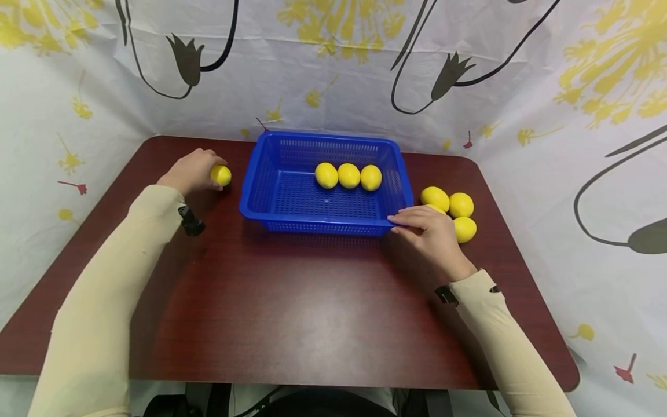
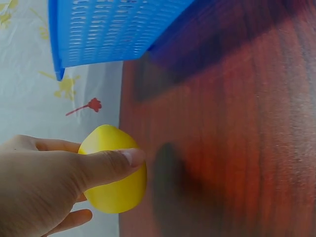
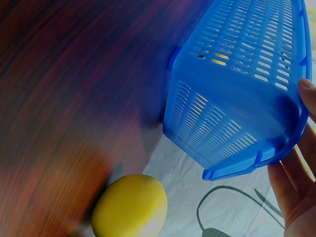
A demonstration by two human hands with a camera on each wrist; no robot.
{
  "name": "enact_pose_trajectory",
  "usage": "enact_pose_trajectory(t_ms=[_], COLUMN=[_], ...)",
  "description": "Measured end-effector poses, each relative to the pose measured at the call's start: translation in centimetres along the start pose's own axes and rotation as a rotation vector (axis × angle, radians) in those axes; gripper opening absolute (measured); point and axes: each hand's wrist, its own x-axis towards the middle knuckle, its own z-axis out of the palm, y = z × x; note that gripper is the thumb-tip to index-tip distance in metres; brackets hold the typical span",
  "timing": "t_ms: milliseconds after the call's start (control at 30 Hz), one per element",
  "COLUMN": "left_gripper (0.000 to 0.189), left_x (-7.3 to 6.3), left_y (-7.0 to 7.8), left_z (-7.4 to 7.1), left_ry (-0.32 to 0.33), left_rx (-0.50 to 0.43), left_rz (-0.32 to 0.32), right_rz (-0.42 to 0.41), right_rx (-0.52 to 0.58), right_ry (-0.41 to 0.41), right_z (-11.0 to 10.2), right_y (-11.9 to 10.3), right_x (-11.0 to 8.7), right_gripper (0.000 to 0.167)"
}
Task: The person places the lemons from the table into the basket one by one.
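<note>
My left hand (image 1: pixel 193 171) grips a yellow lemon (image 1: pixel 222 175) to the left of the blue basket (image 1: pixel 323 222). In the left wrist view the thumb lies across the lemon (image 2: pixel 116 195), and a gap separates it from the basket wall. At the basket's near right corner, my right hand (image 1: pixel 429 234) holds the rim, with the thumb on one side and fingers on the other in the right wrist view. Three lemons (image 1: pixel 348 176) sit in a row inside the basket, toward its back right.
Several loose lemons (image 1: pixel 461 205) lie on the dark red table (image 1: pixel 312 313) to the right of the basket, one partly hidden behind my right hand. A white sheet (image 1: pixel 333 87) with flower prints hangs along the table's back and sides.
</note>
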Motion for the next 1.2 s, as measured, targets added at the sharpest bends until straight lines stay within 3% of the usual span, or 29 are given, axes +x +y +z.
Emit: enact_pose_trajectory(t_ms=[333, 633, 1200], left_gripper=[0.051, 0.052, 0.051], left_x=[0.0, 0.2, 0.8], left_y=[0.4, 0.9, 3.1], left_z=[-2.5, -5.2, -7.8], left_ry=[0.007, 0.064, 0.071], left_rx=[0.003, 0.039, 0.066], left_rz=[-0.010, 0.077, 0.103], right_rz=[0.010, 0.002, -0.005], right_rx=[0.000, 0.005, 0.001], right_ry=[-0.013, -0.001, -0.008], right_z=[0.0, 0.1, -0.1], right_y=[0.0, 0.1, 0.1], right_x=[-0.1, -0.1, 0.1], right_gripper=[0.029, 0.029, 0.029])
